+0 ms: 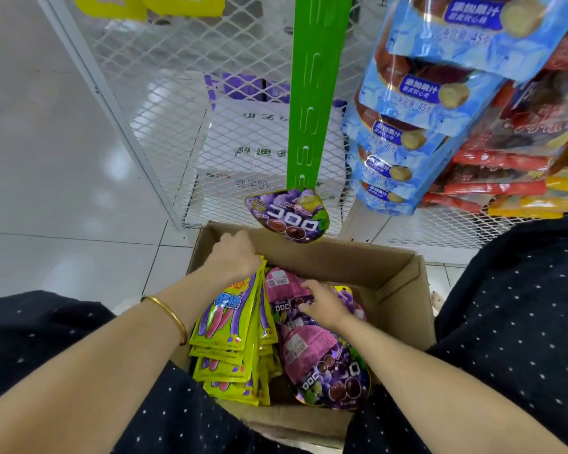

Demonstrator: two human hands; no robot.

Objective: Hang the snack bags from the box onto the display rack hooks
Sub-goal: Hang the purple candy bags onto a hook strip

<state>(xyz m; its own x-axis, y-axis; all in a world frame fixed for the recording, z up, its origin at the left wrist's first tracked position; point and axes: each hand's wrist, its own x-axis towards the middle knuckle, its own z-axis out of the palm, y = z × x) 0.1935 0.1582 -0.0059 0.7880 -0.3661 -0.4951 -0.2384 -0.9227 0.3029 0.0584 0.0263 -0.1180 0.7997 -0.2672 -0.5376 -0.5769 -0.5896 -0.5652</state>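
An open cardboard box [397, 276] sits between my knees. Inside, a stack of yellow-green snack bags [233, 329] stands on the left and purple grape gummy bags [328, 371] lie on the right. My left hand [235, 257] presses against the top of the yellow-green stack, fingers curled over its edge. My right hand [325, 301] reaches into the purple pile and pinches a purple bag [285, 283] there. One purple grape bag [287, 213] hangs from the lowest hook of a green hanging strip [312, 93] above the box.
Blue snack bags [416, 126] hang in a column right of the green strip, with red and yellow bags [511, 172] beyond. White wire mesh [164, 77] backs the rack, with cartons behind it. Pale floor tiles lie on the left.
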